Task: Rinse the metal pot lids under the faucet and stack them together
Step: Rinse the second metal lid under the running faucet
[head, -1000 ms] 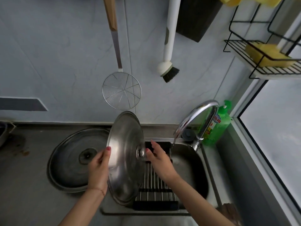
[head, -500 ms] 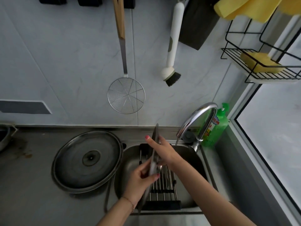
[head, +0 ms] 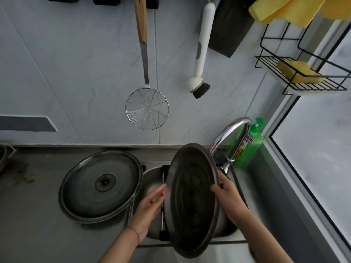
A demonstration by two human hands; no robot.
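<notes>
Held lid: a round metal pot lid, tilted up on edge over the sink, its dark ridged underside turned toward the person; its top edge sits just beside the faucet spout, its lower edge hangs over the sink's front rim.
Right hand: gripping the held lid's right rim, fingers curled over the edge onto the inner face.
Left hand: palm open and fingers spread loosely at the held lid's left edge; blurred, so I cannot tell whether it touches the rim; a thin bracelet circles the wrist.
Second lid: a larger metal lid lying flat and upside down on the tabletop, left of the sink, its right edge reaching the basin's rim.
Sink: a steel basin, mostly hidden by the held lid; 1 black-ended rack bar shows inside it.
Faucet: a chrome arched spout behind the held lid; whether water runs cannot be made out.
Soap bottle: green, standing just right of the faucet by the window corner.
Tabletop: grey steel, with a few brown stains at the left.
Wall: a wire skimmer with a wooden handle and a white dish brush hang above the sink.
Wire shelf: black, upper right, holding 1 yellow sponge; a yellow cloth hangs above.
</notes>
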